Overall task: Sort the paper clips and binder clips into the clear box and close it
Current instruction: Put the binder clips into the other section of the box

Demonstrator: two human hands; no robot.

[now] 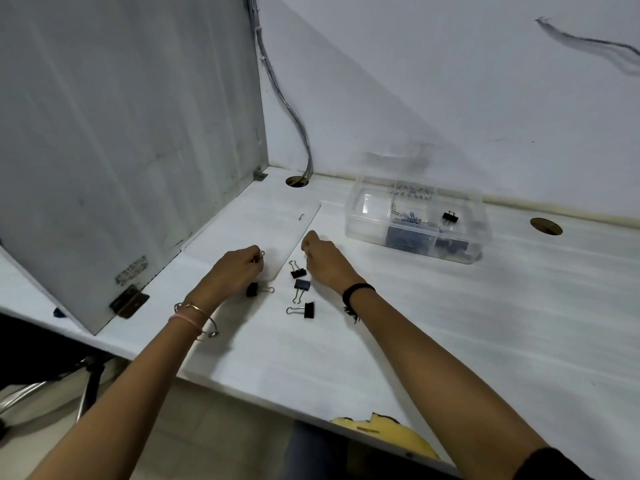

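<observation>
Left hand (239,268) is curled over the white desk (450,323), fingers pinched together on a small clip (259,257) with a wire loop showing at the fingertips; which kind of clip it is cannot be told. Right hand (320,259) is a loose fist just right of it, fingers closed, and whether it holds anything cannot be told.

Four black binder clips lie on the desk near the hands: one (252,289) touching the near edge of the left hand, one (298,271) just left of the right hand, one (302,286) right behind that toward the near side, one (306,310) nearest the camera.

A thin white board (249,233) lies flat on the desk under the left hand.

Clear box (417,220) sits far right of the hands, well apart, lid open and leaning back against the wall. Inside: blue paper clips (410,218) in the left part, a black binder clip (449,217) in the right part, more dark clips along the near wall, blurred.

Bracelets (194,318) on left wrist, black band (356,292) on right wrist.
</observation>
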